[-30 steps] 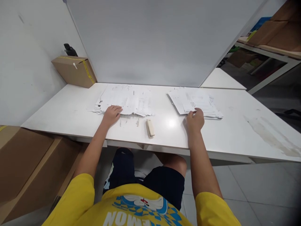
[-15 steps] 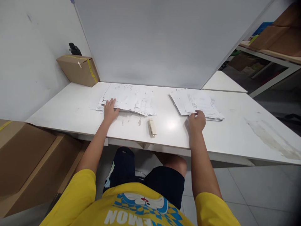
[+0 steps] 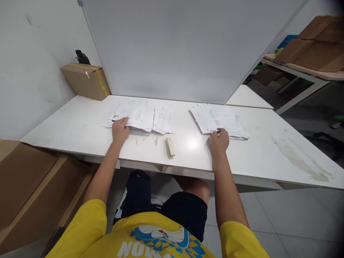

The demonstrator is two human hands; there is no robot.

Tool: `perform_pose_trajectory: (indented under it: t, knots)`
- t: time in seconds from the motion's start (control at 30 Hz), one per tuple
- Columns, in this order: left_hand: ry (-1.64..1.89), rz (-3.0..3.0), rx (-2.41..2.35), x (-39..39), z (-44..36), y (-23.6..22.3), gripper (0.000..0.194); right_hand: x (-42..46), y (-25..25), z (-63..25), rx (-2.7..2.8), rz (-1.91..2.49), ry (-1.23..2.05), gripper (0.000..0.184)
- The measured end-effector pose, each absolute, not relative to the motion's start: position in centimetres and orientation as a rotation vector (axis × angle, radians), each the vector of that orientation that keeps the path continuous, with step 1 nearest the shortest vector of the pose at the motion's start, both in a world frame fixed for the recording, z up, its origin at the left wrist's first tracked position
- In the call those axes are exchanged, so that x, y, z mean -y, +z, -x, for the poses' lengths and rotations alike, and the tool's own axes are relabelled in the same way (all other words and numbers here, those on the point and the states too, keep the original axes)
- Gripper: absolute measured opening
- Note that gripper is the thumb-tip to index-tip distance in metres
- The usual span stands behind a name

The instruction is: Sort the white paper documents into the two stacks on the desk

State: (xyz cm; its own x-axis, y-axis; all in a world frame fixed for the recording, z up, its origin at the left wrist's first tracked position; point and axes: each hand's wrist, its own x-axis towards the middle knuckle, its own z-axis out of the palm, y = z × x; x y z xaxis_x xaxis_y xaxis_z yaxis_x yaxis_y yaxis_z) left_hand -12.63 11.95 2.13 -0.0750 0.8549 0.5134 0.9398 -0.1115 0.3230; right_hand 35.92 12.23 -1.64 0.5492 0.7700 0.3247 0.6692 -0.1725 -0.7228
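My left hand (image 3: pixel 120 130) is at the front left corner of a wide stack of white papers (image 3: pixel 139 113), its fingers bent over the top sheets and its thumb by the front edge. The front edge of a top sheet curls up a little beside it. On the right, my right hand (image 3: pixel 220 141) pinches the front edge of a second, fanned pile of papers (image 3: pixel 227 120), thumb and fingers close together. A cream stapler (image 3: pixel 170 147) lies between the two hands, touched by neither.
The white desk (image 3: pixel 258 154) carries a taped cardboard box (image 3: pixel 84 81) at its back left, with a black object (image 3: pixel 82 57) behind. A grey-white panel (image 3: pixel 172 50) rises at the back. Open cardboard boxes (image 3: pixel 40 193) stand low on the left. A shelf (image 3: pixel 301 68) is at right.
My left hand's fingers have drawn closer together on the papers, and the sheet edge beside it has shifted slightly. My right hand stays at its pile. The whole view has shifted a little.
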Motion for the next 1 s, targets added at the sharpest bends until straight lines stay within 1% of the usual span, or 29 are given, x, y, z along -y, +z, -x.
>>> perform_pose_trajectory:
  t: [0.2, 0.3, 0.4, 0.47, 0.53, 0.6, 0.7, 0.83, 1.0]
  knots:
    - [-0.584, 2.444, 1.524, -11.6, 11.1, 2.9, 0.047, -11.2, -0.7, -34.9, 1.15, 1.855, 0.117, 0.036]
    - [-0.583, 2.554, 1.376, -12.1, 10.5, 2.9, 0.048, -11.0, 0.6, -32.5, 1.184, 1.79, 0.199, 0.035]
    - [-0.646, 2.607, 1.307, -12.4, 10.4, 2.8, 0.048, -12.2, 2.7, -28.2, 1.397, 1.718, 0.524, 0.027]
    - [-0.672, 2.629, 1.277, -12.4, 10.5, 2.6, 0.048, -13.7, 4.0, -24.8, 1.567, 1.64, 0.869, 0.027]
    - [-0.69, 2.651, 1.261, -12.3, 10.6, 2.4, 0.048, -15.3, 4.9, -21.7, 1.602, 1.576, 1.197, 0.026]
    - [-0.704, 2.681, 1.255, -12.2, 10.7, 2.2, 0.049, -16.6, 5.1, -19.3, 1.538, 1.576, 1.34, 0.024]
    - [-0.687, 2.717, 1.261, -12.1, 10.8, 1.9, 0.051, -17.7, 4.3, -17.5, 1.432, 1.61, 1.265, 0.025]
    - [-0.566, 2.755, 1.257, -12.0, 10.5, 1.9, 0.054, -17.8, 2.4, -17.4, 1.364, 1.565, 1.161, 0.021]
    - [-0.525, 2.704, 1.451, -11.9, 10.3, 2.2, 0.062, -18.2, 1.0, -19.2, 1.281, 1.491, 1.059, 0.022]
